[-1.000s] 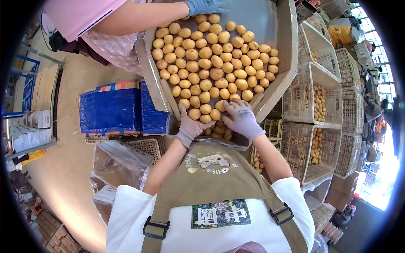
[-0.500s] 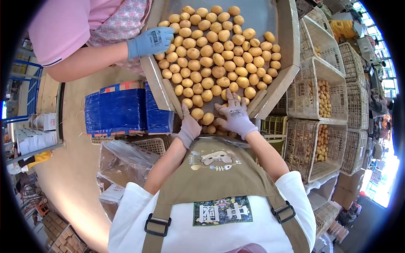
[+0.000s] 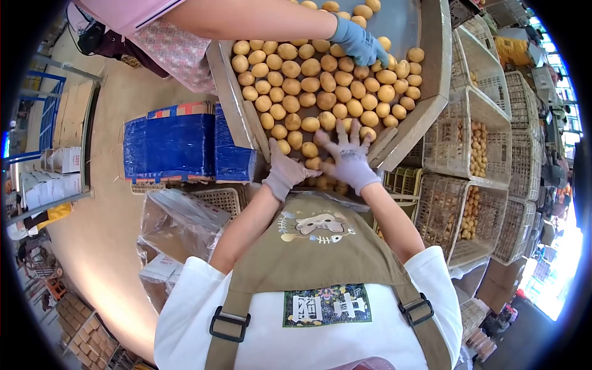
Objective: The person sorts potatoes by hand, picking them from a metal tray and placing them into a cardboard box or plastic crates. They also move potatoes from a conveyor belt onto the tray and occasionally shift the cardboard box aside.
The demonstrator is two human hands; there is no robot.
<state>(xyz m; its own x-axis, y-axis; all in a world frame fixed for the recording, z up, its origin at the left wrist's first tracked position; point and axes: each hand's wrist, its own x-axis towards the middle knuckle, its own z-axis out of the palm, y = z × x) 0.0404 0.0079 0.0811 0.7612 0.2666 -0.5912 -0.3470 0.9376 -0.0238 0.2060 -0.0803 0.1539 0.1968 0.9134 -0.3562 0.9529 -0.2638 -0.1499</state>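
Many round yellow-brown potatoes (image 3: 326,100) lie on a grey sorting tray (image 3: 404,18) with raised wooden edges, which narrows toward me. My left hand (image 3: 288,169), in a pale glove, is at the left side of the narrow mouth, fingers apart, beside the nearest potatoes. At the mouth's right side my right hand (image 3: 350,157), gloved too, spreads its fingers over the lowest potatoes and touches some. More potatoes show partly below the mouth, between my hands. A co-worker's blue-gloved hand (image 3: 361,44) rests on potatoes at the upper right of the tray.
Stacked plastic crates (image 3: 453,142) with potatoes stand on the right. Left of the tray are blue-wrapped boxes (image 3: 169,147) and, below them, a carton lined with clear plastic (image 3: 179,225). The co-worker's arm (image 3: 259,20) reaches across the tray's far part.
The co-worker's blue-gloved hand has moved from the tray's left edge to its right part. My right hand's fingers are spread wider, and my left hand has shifted slightly right. Some potatoes have moved.
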